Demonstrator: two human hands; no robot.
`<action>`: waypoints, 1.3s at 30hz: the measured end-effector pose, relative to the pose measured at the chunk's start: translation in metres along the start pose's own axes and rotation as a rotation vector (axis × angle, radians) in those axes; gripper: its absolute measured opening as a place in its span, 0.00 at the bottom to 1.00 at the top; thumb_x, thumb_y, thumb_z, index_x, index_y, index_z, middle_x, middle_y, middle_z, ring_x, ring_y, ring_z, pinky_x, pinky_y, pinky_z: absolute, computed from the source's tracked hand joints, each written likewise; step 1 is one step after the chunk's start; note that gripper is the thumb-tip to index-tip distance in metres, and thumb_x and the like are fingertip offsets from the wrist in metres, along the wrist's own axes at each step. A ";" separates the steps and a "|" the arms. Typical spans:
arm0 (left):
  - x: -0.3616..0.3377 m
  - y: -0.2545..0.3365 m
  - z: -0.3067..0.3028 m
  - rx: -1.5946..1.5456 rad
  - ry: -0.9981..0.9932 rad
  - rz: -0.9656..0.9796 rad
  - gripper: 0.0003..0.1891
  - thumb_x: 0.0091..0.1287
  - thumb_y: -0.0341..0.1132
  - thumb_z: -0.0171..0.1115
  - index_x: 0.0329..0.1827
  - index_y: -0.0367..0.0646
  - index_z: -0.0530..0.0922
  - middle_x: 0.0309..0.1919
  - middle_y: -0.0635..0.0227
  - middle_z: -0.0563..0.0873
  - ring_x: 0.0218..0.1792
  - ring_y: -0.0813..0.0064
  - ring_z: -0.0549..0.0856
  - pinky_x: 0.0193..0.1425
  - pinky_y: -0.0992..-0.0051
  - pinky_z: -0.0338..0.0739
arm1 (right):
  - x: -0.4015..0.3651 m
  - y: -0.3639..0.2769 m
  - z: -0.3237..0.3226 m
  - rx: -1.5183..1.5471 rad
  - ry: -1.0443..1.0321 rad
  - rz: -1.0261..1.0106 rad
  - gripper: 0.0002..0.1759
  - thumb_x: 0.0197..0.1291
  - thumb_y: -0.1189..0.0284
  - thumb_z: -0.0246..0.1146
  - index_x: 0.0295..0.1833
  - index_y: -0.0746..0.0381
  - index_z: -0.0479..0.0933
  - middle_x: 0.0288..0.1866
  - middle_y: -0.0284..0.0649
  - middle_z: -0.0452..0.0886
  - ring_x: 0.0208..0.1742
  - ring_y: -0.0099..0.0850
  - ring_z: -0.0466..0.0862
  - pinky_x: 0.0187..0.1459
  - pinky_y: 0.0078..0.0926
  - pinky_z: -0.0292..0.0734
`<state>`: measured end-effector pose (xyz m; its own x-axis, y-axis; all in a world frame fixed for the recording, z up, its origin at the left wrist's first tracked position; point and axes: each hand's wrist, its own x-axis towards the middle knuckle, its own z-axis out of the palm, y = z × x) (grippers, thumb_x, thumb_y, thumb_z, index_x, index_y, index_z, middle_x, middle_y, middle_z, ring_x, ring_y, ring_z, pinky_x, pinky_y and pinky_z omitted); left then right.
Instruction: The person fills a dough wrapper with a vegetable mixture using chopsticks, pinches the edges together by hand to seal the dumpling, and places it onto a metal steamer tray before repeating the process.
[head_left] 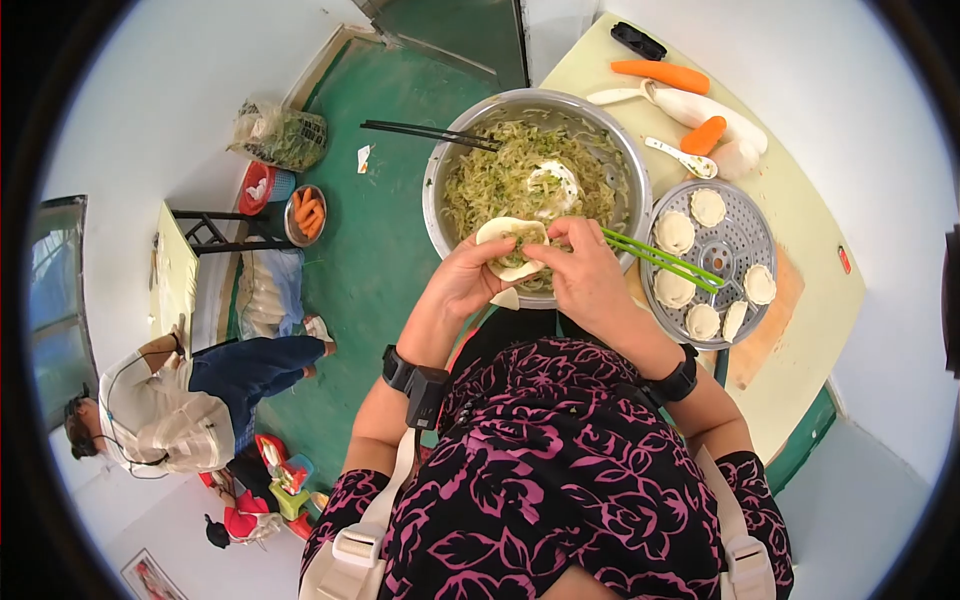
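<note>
My left hand [465,275] cradles a round dumpling wrapper [492,232] with shredded green filling on it. Thumb and fingers of my right hand [585,270] pinch the wrapper's near right edge. A pair of green chopsticks [665,258] sticks out from my right hand, their far ends over the steamer rack. Beneath both hands stands a big metal bowl [437,205] of shredded filling [500,180], with a white patch in it. Dark chopsticks [425,131] lean across the bowl's left rim. A pale dough piece [506,298] shows just below my left hand.
Several dumplings [675,232] sit on the round perforated steamer rack [735,225], partly over a wooden board [775,320]. Behind are carrots [660,74], white radish [715,110] and a white spoon [680,155]. A seated person [180,420] is at a table on the left; another person [245,515] is farther off.
</note>
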<state>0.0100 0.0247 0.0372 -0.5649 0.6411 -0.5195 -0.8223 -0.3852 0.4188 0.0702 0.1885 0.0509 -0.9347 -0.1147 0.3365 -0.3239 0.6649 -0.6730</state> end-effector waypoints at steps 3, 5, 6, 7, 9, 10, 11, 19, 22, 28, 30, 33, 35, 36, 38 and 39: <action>0.000 0.001 -0.002 0.049 0.005 -0.007 0.18 0.61 0.26 0.50 0.55 0.37 0.66 0.49 0.58 0.76 0.48 0.67 0.78 0.51 0.65 0.76 | 0.002 -0.003 -0.003 0.130 0.057 0.095 0.11 0.40 0.83 0.58 0.34 0.61 0.78 0.32 0.39 0.70 0.35 0.36 0.73 0.35 0.27 0.69; 0.000 0.002 -0.006 0.027 0.003 -0.034 0.18 0.60 0.25 0.51 0.54 0.37 0.67 0.48 0.59 0.76 0.47 0.67 0.79 0.50 0.65 0.77 | 0.002 0.002 -0.008 0.229 0.084 0.179 0.07 0.42 0.81 0.61 0.31 0.63 0.78 0.28 0.38 0.71 0.32 0.33 0.74 0.32 0.25 0.69; -0.001 0.002 -0.006 0.000 0.035 -0.041 0.18 0.60 0.25 0.51 0.54 0.37 0.67 0.47 0.59 0.77 0.47 0.66 0.79 0.49 0.66 0.77 | 0.001 0.006 -0.012 0.278 0.099 0.221 0.05 0.42 0.80 0.62 0.30 0.63 0.78 0.26 0.37 0.71 0.30 0.32 0.74 0.30 0.24 0.69; -0.002 0.002 -0.005 -0.025 0.068 -0.047 0.18 0.60 0.25 0.51 0.54 0.37 0.67 0.47 0.59 0.77 0.47 0.65 0.79 0.49 0.66 0.78 | -0.001 0.010 -0.017 0.266 0.077 0.300 0.04 0.43 0.79 0.63 0.29 0.64 0.77 0.24 0.37 0.72 0.28 0.30 0.74 0.29 0.23 0.68; -0.004 0.003 -0.006 -0.075 0.111 -0.049 0.18 0.59 0.26 0.52 0.54 0.37 0.67 0.47 0.58 0.77 0.47 0.64 0.79 0.46 0.67 0.79 | -0.005 0.018 -0.026 0.241 0.034 0.458 0.04 0.43 0.77 0.65 0.27 0.65 0.77 0.22 0.36 0.72 0.26 0.26 0.74 0.27 0.21 0.68; -0.004 0.004 -0.009 -0.099 0.122 -0.044 0.18 0.59 0.26 0.52 0.54 0.36 0.67 0.47 0.57 0.77 0.47 0.62 0.79 0.43 0.67 0.81 | -0.007 0.023 -0.028 0.262 -0.049 0.508 0.05 0.44 0.76 0.65 0.29 0.65 0.77 0.24 0.36 0.72 0.27 0.25 0.74 0.27 0.20 0.67; -0.004 0.004 -0.010 -0.122 0.132 -0.041 0.18 0.59 0.26 0.53 0.54 0.36 0.67 0.47 0.56 0.77 0.47 0.61 0.79 0.41 0.68 0.82 | -0.011 0.028 -0.027 0.283 -0.130 0.559 0.07 0.44 0.75 0.65 0.31 0.65 0.77 0.26 0.36 0.73 0.27 0.24 0.73 0.27 0.19 0.67; -0.016 0.011 -0.003 -0.216 -0.036 -0.130 0.18 0.60 0.27 0.52 0.54 0.36 0.66 0.49 0.56 0.75 0.48 0.62 0.78 0.46 0.67 0.80 | 0.002 0.015 -0.002 0.732 -0.171 0.370 0.19 0.45 0.71 0.67 0.46 0.63 0.75 0.36 0.34 0.73 0.34 0.22 0.72 0.33 0.17 0.68; -0.015 0.011 -0.002 -0.242 -0.060 -0.146 0.18 0.61 0.27 0.51 0.55 0.35 0.65 0.49 0.55 0.75 0.48 0.62 0.78 0.46 0.67 0.80 | 0.003 0.016 0.005 0.802 -0.138 0.388 0.18 0.45 0.71 0.67 0.43 0.63 0.76 0.35 0.33 0.73 0.33 0.21 0.72 0.32 0.17 0.67; -0.015 0.010 -0.001 -0.258 -0.014 -0.141 0.17 0.61 0.26 0.51 0.54 0.34 0.66 0.48 0.54 0.75 0.48 0.63 0.79 0.46 0.68 0.80 | 0.003 0.011 0.005 0.751 -0.032 0.371 0.12 0.46 0.74 0.66 0.39 0.64 0.78 0.32 0.33 0.75 0.30 0.19 0.72 0.30 0.15 0.66; -0.013 0.008 -0.003 -0.268 -0.021 -0.150 0.17 0.61 0.26 0.51 0.53 0.34 0.66 0.48 0.54 0.75 0.47 0.63 0.79 0.46 0.67 0.80 | 0.001 0.014 0.007 0.755 -0.028 0.415 0.12 0.46 0.74 0.65 0.38 0.65 0.78 0.31 0.34 0.76 0.29 0.20 0.73 0.30 0.16 0.67; -0.012 0.007 -0.003 -0.270 -0.013 -0.156 0.16 0.60 0.25 0.51 0.53 0.34 0.66 0.47 0.54 0.76 0.47 0.63 0.79 0.46 0.67 0.81 | 0.000 0.015 0.006 0.711 0.001 0.403 0.10 0.46 0.75 0.65 0.37 0.65 0.78 0.30 0.36 0.77 0.28 0.21 0.74 0.31 0.16 0.68; -0.013 0.008 0.003 -0.230 0.003 -0.151 0.16 0.60 0.25 0.51 0.52 0.34 0.67 0.47 0.54 0.76 0.46 0.63 0.79 0.45 0.67 0.81 | -0.001 0.016 0.006 0.698 0.038 0.375 0.10 0.46 0.75 0.65 0.36 0.66 0.78 0.30 0.36 0.78 0.28 0.21 0.75 0.31 0.17 0.68; -0.013 0.008 0.005 -0.210 0.011 -0.149 0.16 0.60 0.25 0.51 0.52 0.34 0.67 0.46 0.54 0.76 0.46 0.63 0.79 0.45 0.67 0.81 | -0.003 0.017 0.008 0.707 0.062 0.363 0.09 0.46 0.75 0.65 0.36 0.66 0.78 0.29 0.37 0.78 0.28 0.22 0.75 0.31 0.17 0.69; -0.011 0.007 0.004 -0.141 0.046 -0.113 0.17 0.60 0.25 0.51 0.53 0.33 0.66 0.47 0.53 0.76 0.47 0.60 0.79 0.45 0.66 0.81 | -0.005 0.018 0.009 0.706 0.083 0.347 0.10 0.46 0.75 0.65 0.37 0.67 0.78 0.29 0.37 0.78 0.28 0.22 0.75 0.31 0.17 0.69; -0.011 0.008 0.003 -0.107 0.065 -0.095 0.17 0.60 0.26 0.51 0.53 0.33 0.66 0.47 0.52 0.76 0.47 0.59 0.79 0.45 0.65 0.81 | -0.006 0.020 0.007 0.697 0.081 0.342 0.11 0.46 0.75 0.66 0.38 0.67 0.78 0.29 0.36 0.78 0.28 0.22 0.75 0.31 0.17 0.69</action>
<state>0.0099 0.0168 0.0487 -0.4848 0.6349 -0.6015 -0.8728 -0.3958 0.2857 0.0683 0.1975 0.0311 -0.9942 0.0853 0.0649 -0.0622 0.0334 -0.9975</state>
